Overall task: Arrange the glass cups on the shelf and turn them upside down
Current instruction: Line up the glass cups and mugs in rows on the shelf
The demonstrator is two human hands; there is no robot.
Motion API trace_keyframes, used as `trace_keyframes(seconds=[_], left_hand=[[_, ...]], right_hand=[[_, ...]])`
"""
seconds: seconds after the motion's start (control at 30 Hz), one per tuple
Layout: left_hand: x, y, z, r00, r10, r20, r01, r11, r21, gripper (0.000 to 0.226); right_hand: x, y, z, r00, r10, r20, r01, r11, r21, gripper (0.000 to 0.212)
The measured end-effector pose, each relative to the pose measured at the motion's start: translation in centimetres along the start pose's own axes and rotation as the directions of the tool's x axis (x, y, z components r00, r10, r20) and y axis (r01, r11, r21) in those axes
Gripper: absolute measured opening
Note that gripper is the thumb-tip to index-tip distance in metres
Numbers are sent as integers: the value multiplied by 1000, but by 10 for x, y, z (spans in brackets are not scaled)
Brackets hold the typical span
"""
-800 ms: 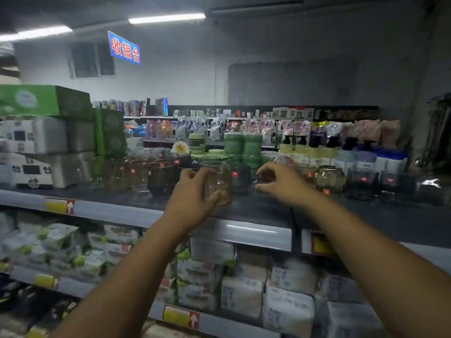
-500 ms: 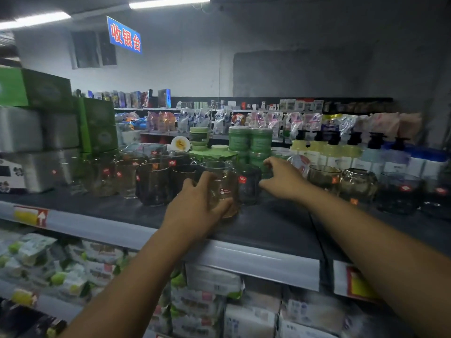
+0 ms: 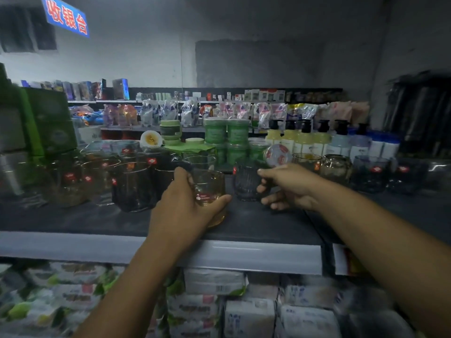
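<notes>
Left hand [image 3: 181,211] gripping; right hand [image 3: 290,186] curled

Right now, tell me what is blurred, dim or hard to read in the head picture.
Head view: dim and flat lit; packets under the shelf edge are smeared by blur, worst at bottom right; amber cup in the left hand and dark cup in the right hand read sharp; cups at far right melt into shadow.

The left hand [image 3: 180,211] grips an amber glass cup [image 3: 211,189] near the front edge of the shelf [image 3: 268,223]. Just beside it, the right hand [image 3: 290,186] curls around a dark glass cup [image 3: 244,185] set farther back.
</notes>
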State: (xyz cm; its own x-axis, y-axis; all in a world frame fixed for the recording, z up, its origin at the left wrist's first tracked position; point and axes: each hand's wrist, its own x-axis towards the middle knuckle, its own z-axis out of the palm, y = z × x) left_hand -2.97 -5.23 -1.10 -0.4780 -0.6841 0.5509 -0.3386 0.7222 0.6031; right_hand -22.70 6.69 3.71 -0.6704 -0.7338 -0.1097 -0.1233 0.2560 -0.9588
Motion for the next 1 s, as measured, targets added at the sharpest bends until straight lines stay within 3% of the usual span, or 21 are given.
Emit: trace_keyframes(seconds=[0.17,0.3,0.43,0.6,0.77,1.0], left_hand=[[-3,-7,-2,999,32,18,-29,984,-174,68],[-5,2,2,998,54,24,-44,946,-321,70],[-9,32,17,995,99,24,-74,865,-496,88],[-26,99,52,986,163,39,-105,786,-609,100],[-60,191,105,971,194,139,-46,724,-688,69],[-127,351,191,957,191,218,58,612,-788,71]], right_hand=[[-23,12,-4,991,-9,-131,44,964,264,15],[-37,21,-18,956,-69,-287,170,924,343,25],[-67,34,-53,925,-109,-364,264,873,410,27],[-124,55,-125,882,-127,-454,346,829,440,29],[-183,87,-222,837,-128,-533,386,828,407,32],[-264,141,-381,796,-103,-597,387,844,371,38]])
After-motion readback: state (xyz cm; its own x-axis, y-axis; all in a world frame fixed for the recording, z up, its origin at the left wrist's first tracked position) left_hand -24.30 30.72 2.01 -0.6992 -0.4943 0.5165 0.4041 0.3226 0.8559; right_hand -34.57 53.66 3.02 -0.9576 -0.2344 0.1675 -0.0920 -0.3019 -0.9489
